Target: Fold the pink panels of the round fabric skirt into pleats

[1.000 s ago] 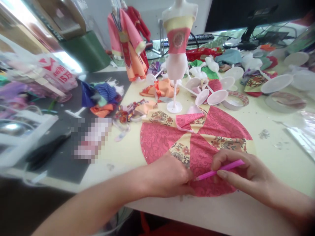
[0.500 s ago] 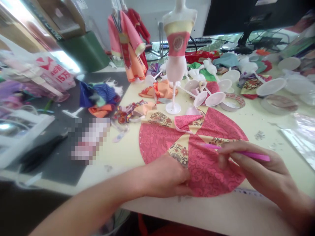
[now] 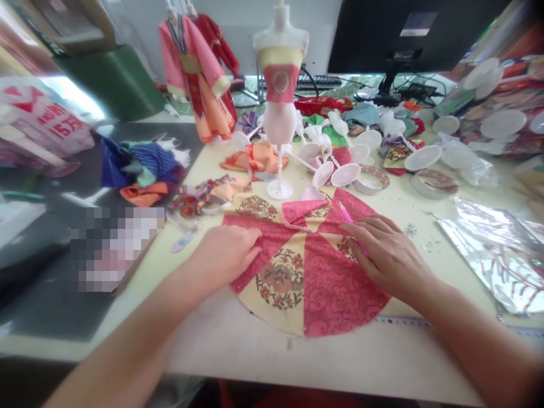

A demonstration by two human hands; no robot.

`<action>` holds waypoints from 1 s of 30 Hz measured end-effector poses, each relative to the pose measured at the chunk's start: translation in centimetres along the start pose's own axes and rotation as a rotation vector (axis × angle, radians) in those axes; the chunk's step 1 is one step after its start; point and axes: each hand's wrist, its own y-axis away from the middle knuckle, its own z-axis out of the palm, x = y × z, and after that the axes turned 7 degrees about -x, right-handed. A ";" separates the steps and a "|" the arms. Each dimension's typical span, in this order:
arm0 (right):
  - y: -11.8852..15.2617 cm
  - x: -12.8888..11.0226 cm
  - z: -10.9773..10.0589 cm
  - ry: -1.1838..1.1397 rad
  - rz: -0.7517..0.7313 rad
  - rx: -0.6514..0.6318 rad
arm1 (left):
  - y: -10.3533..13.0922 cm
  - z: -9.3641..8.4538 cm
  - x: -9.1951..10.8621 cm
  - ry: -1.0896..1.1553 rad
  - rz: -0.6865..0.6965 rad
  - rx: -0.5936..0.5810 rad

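A round cloth (image 3: pixel 335 294) of red and cream floral panels lies spread on the table. On its left part rests my left hand (image 3: pixel 229 249), fingers bent together at the fabric; whether they pinch it is hidden. My right hand (image 3: pixel 382 249) lies over the right part of the cloth, with a pink pen (image 3: pixel 345 213) held under its fingers, tip pointing up and left. Just behind the cloth stands a small white mannequin (image 3: pixel 280 122) wearing a red and cream band (image 3: pixel 281 83).
Behind are dressed dolls (image 3: pixel 193 73), white doll stands (image 3: pixel 345 174), tape rolls (image 3: pixel 434 185) and a monitor (image 3: pixel 408 34). Fabric scraps (image 3: pixel 148 164) lie on a dark mat (image 3: pixel 63 317) at left. A silvery plastic bag (image 3: pixel 497 260) is at right.
My left hand has moved left and up across the cloth, uncovering a cream floral panel. My right hand has flattened onto the cloth with the pen now more upright. The view has shifted right.
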 end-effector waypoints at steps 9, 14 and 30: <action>0.2 -1.4 -0.9 0.134 -0.005 -0.045 | -0.7 0.1 -0.4 -0.043 -0.187 0.002; 0.8 -1.9 -1.3 0.101 -0.066 0.064 | -1.0 0.3 -1.5 -0.031 -0.270 0.030; 0.6 0.1 -0.3 0.092 0.041 -0.141 | -0.4 -0.4 -2.6 0.010 -0.250 -0.047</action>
